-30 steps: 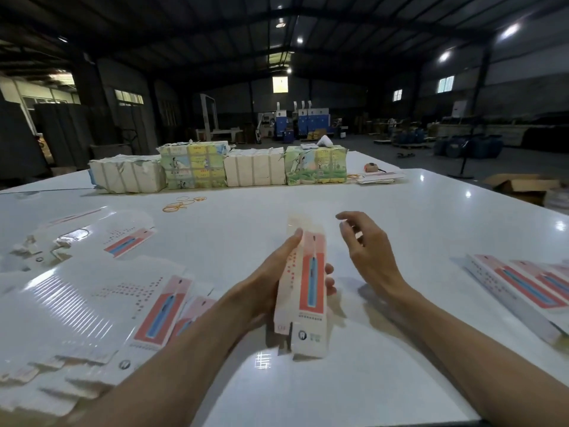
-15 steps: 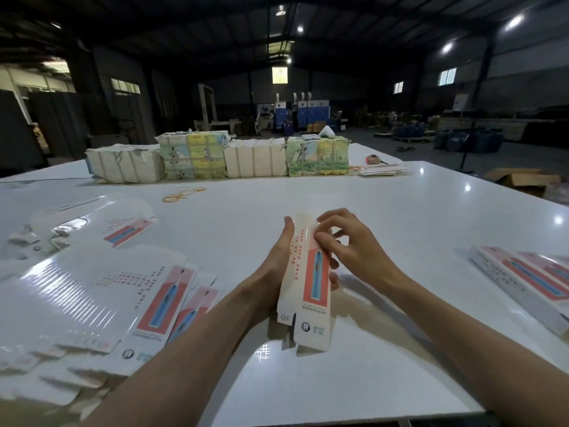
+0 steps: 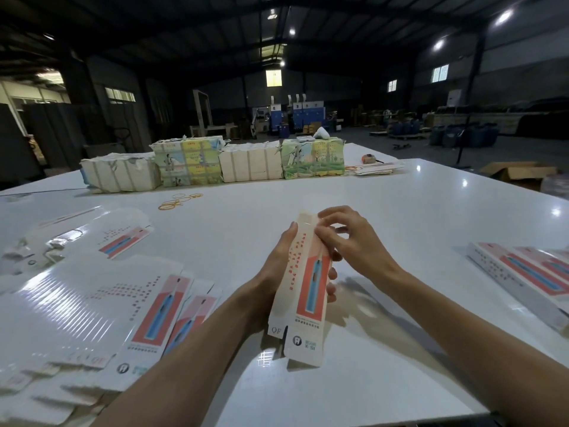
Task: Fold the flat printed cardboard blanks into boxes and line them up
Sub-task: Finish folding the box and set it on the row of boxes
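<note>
- Your left hand [image 3: 278,269] grips the box [image 3: 309,288] from its left side. The thumb runs up the edge and the fingers are wrapped behind it.
- The box stands tilted, with its lower end near the desk [image 3: 385,204].
- A second ago your right hand [image 3: 351,241] hung open just right of the box. It has now come onto the box's top end, and its fingers [image 3: 332,214] are pinched on the flap there.
- This likely means the body is squared up and you are starting to close the top. The bottom flaps look untucked.
- Flat blanks [image 3: 92,303] lie spread left of the box.
- Done boxes [image 3: 520,272] lie in a row well right of the box, and this one probably joins them next.
- Bundles [image 3: 191,164] sit far beyond the box.
</note>
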A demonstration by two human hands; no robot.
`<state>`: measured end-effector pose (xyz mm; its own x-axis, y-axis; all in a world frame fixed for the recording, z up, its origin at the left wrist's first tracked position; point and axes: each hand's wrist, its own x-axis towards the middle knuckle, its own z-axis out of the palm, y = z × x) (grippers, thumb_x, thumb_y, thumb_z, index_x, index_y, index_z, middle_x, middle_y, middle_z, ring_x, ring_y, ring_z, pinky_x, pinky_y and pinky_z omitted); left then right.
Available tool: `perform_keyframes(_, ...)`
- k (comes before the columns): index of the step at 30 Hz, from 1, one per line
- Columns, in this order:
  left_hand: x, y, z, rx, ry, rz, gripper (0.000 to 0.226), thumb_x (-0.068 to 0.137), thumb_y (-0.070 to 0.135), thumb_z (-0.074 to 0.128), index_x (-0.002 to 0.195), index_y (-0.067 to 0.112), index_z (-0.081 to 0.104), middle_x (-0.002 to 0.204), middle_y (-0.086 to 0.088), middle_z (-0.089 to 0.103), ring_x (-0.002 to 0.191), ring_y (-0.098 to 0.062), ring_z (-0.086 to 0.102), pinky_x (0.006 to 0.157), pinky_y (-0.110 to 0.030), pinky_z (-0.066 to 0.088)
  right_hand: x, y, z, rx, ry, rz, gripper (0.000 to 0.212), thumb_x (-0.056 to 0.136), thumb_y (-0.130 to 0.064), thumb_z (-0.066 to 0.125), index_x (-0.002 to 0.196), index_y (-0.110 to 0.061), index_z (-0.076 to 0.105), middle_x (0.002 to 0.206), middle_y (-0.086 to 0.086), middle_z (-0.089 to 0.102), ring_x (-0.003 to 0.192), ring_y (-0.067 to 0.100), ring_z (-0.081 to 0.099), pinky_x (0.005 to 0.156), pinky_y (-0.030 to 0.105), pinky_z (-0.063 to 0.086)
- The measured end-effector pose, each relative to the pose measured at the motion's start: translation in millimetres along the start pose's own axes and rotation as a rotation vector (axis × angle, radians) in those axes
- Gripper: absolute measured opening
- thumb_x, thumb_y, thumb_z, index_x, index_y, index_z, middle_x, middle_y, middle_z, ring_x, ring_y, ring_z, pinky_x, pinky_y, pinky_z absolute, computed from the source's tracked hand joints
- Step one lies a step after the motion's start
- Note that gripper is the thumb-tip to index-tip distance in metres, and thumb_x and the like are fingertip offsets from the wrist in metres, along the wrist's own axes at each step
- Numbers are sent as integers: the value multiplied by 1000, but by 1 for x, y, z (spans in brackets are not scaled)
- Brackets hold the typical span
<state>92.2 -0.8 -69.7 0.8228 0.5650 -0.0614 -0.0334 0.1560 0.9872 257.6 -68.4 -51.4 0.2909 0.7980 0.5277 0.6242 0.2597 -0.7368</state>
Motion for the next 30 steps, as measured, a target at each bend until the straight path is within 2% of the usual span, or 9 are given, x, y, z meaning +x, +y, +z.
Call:
perform_keyframes(2,1,3,2,-14,-37,-13,79,100,75,30,127,8,62,106,-20,73,80,-34,72,73,-45,62,2,-1,-4,101,-7,84,20,103,-28,65,96,-12,75,133,-6,58,112,18,65,79,19,60)
perform_keyframes(6,1,9,5,18,-90,-15,77,101,73,24,121,8,61,93,-16,73,71,-29,72,67,-40,63,5,0,-12,292,-34,180,25,103,-26,66,96,-8,81,136,-10,61,110,18,66,88,31,57)
perform_keyframes(13,2,13,12,51,-126,34,74,101,67,20,125,6,54,93,-10,73,67,-26,71,63,-38,62,5,4,-16,504,-82,225,30,101,-19,65,96,7,80,133,3,65,95,26,70,73,41,59)
perform_keyframes(18,3,12,8,22,-150,12,73,102,70,21,124,8,53,92,-10,69,67,-24,69,62,-36,62,4,2,-17,460,-69,176,29,100,-21,65,97,5,79,135,4,62,116,34,63,96,43,54)
perform_keyframes(22,7,11,20,-57,-88,-65,70,96,78,27,100,12,51,67,-2,54,49,-11,51,50,-22,51,3,-8,-16,584,-43,143,28,89,-29,67,90,-5,79,136,6,64,126,33,61,113,50,48)
perform_keyframes(24,9,10,20,-107,-67,-53,69,96,79,29,98,13,49,62,0,50,46,-10,47,48,-20,48,3,-10,-15,577,-35,129,26,91,-28,67,96,-5,78,136,3,66,128,30,61,115,50,45)
perform_keyframes(26,11,8,11,-171,-47,-29,70,96,80,31,100,13,50,63,-1,49,46,-10,47,47,-21,47,0,-11,-10,565,-31,125,26,95,-24,68,113,-5,72,134,5,68,126,29,63,114,49,48)
perform_keyframes(28,12,7,2,-256,-40,-6,71,96,80,31,100,12,51,64,-3,50,46,-11,48,46,-21,48,-6,-10,-1,565,-67,172,41,93,-29,70,131,-14,62,129,7,69,120,27,68,107,46,54)
perform_keyframes(30,15,7,-4,-309,-45,8,73,96,80,30,100,12,56,64,-6,52,48,-13,51,47,-22,50,-12,-7,8,577,-149,218,53,91,-37,71,139,-24,54,117,5,74,105,25,73,99,43,56)
